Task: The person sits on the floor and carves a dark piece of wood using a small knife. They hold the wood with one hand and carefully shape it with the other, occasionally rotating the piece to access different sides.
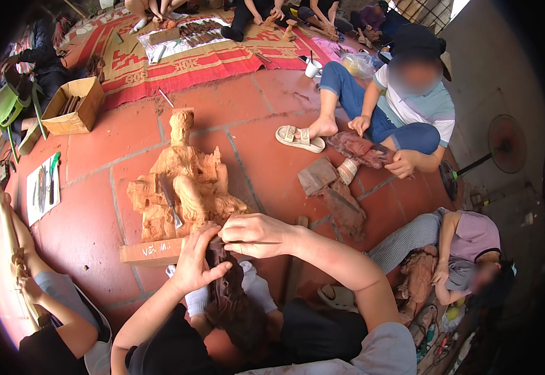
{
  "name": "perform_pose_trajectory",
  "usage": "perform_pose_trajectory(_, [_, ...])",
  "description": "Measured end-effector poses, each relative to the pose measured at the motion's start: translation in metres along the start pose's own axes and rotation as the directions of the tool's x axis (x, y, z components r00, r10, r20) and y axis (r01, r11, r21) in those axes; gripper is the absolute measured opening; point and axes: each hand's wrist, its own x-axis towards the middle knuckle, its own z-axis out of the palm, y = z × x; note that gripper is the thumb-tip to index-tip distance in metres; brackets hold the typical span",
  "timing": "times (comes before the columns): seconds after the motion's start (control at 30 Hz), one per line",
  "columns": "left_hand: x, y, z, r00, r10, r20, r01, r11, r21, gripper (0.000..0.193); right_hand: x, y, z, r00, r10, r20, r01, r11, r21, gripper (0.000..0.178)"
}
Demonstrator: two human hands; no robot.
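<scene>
A dark brown wood carving (232, 306) stands upright between my legs, its upper end toward the light statue. My left hand (192, 261) is wrapped around the carving's top, thumb on the near side. Bent and pressed together, the fingers of my right hand (257, 236) meet the carving's top beside the left fingertips; whatever they pinch is hidden. Just beyond my hands is a larger carved figure of pale orange wood (188, 169) on a block base (153, 251). Against its front leans a flat-bladed chisel (170, 201) with a dark handle.
At right, a seated person holds a reddish-brown carving (363, 150); wood blocks (318, 176) lie nearby. Another person at lower right has a carving (419, 274). Left are a cardboard box (75, 122) and tools on white paper (37, 206). A red mat (203, 67) covers the far floor.
</scene>
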Motion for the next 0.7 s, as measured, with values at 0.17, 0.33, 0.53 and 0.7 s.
perform_pose_trajectory(0.17, [-0.001,-0.001,0.000,1.000,0.003,0.000,-0.003,1.000,0.009,0.079,0.007,-0.002,-0.003,1.000,0.015,0.010,-0.016,0.999,0.032,0.012])
perform_pose_trajectory(0.33, [-0.001,0.001,0.000,1.000,-0.021,0.012,0.021,1.000,-0.006,0.080,0.005,-0.004,-0.005,0.997,0.069,0.019,-0.071,0.996,0.061,0.011])
perform_pose_trajectory(0.53, [-0.001,0.002,-0.001,0.999,-0.031,0.013,0.031,1.000,-0.002,0.080,0.010,-0.003,-0.005,0.997,0.074,0.017,-0.075,0.996,0.053,0.011])
perform_pose_trajectory(0.7, [-0.002,0.002,0.000,0.999,-0.046,0.008,0.046,0.998,-0.039,0.080,0.006,-0.011,-0.004,0.993,0.110,0.044,-0.112,0.993,0.034,0.013])
